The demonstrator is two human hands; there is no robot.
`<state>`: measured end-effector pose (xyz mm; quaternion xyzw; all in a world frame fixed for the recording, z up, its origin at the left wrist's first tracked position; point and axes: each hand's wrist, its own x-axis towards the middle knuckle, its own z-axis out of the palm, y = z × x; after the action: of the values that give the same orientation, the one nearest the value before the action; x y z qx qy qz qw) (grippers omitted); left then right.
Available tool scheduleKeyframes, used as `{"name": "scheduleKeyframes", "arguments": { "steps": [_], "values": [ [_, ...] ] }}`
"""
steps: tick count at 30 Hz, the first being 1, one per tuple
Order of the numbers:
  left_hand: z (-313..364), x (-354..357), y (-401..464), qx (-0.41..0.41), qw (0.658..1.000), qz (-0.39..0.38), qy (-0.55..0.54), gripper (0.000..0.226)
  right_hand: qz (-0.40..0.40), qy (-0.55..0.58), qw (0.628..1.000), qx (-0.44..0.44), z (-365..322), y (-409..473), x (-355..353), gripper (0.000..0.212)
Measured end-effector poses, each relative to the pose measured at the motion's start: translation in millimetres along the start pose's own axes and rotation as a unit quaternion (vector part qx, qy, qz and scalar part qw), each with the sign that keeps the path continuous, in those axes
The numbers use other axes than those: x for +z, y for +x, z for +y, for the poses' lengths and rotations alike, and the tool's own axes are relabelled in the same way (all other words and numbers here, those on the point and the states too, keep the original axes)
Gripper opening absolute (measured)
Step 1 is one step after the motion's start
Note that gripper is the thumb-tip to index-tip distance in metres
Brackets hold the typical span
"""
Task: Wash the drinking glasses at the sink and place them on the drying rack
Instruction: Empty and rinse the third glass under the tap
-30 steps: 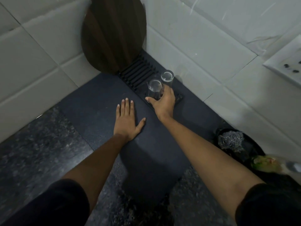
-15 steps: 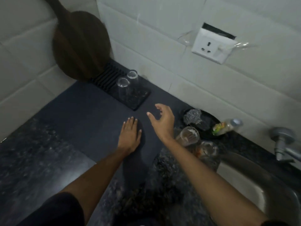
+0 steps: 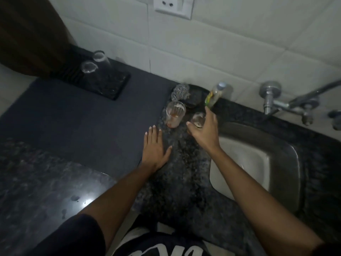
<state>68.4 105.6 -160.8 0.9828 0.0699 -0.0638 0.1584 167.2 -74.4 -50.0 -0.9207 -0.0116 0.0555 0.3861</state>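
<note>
Two clear glasses (image 3: pixel 89 67) (image 3: pixel 99 56) stand upside down on the black drying rack (image 3: pixel 112 87) at the back left. A dirty glass (image 3: pixel 174 115) with reddish residue stands on the granite counter left of the sink (image 3: pixel 258 163). A second dirty glass (image 3: pixel 197 119) stands at the sink's corner. My right hand (image 3: pixel 205 131) reaches around this second glass, thumb on its left and fingers on its right, spread and nearly straight. My left hand (image 3: pixel 154 147) rests flat on the counter, fingers straight.
A steel scrubber (image 3: pixel 180 91) lies in a black dish (image 3: pixel 193 101) by the wall, beside a soap bottle (image 3: pixel 215 95). The tap (image 3: pixel 271 100) juts from the tiled wall above the sink. A wooden board (image 3: pixel 27 34) leans behind the rack. A dark mat (image 3: pixel 73 117) covers the counter.
My right hand let go of a glass on the rack and moved right to the dirty glass by the sink. My left hand slid right along the counter. The view swung right.
</note>
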Motion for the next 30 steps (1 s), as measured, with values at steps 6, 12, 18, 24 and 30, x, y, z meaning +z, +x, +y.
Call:
{"name": "scheduleKeyframes", "arguments": {
  "steps": [6,12,18,24,30],
  "values": [
    [1,9,0,0.004,0.998,-0.006,0.060,0.086,0.010,0.029,0.999,0.026,19,6,12,0.084],
    [20,6,2,0.018,1.000,0.002,0.008,0.077,0.083,0.121,0.986,0.073,35,-1,-2,0.066],
    [115,-5,0,0.127,0.984,0.020,-0.124,0.067,0.169,0.137,0.972,0.084,79,-33,-72,0.061],
    [239,-30,42,0.120,0.975,0.037,-0.186,0.061,0.215,0.128,0.965,0.078,127,-47,-168,0.052],
    [324,-57,79,0.068,0.969,0.039,-0.233,0.066,0.238,0.101,0.966,0.025,154,-33,-233,0.053]
  ]
}}
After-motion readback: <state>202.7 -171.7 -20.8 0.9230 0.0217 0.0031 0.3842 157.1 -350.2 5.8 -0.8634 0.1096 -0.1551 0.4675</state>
